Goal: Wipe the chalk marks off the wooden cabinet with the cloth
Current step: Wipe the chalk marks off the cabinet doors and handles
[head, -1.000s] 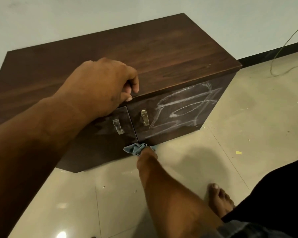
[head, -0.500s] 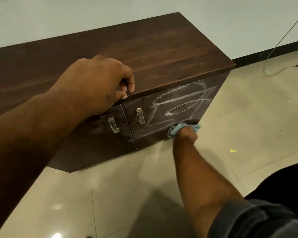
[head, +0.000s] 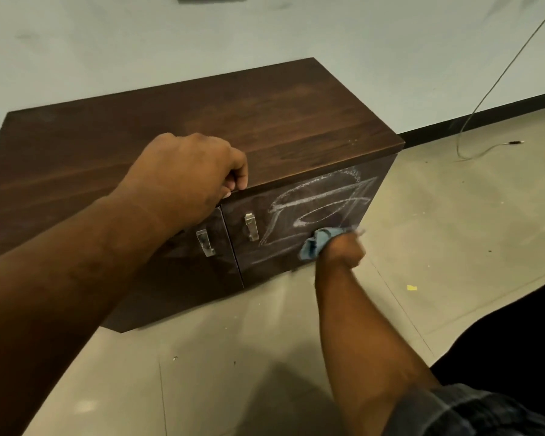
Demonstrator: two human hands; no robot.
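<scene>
Two hands work: the right hand [head: 343,248] presses the bunched cloth [head: 317,243] against the cabinet's [head: 265,121] chalk marks [head: 315,202]; the left hand [head: 189,174] curls closed over its top front edge.

A pale, faintly scuffed wall [head: 328,36] meets a beige tiled floor [head: 453,215] along a dark skirting strip [head: 485,116]. A thin cable [head: 497,80] hangs down the wall and trails onto the tiles near the right edge. A small yellow scrap [head: 412,288], perhaps paper, lies among scattered specks.
</scene>
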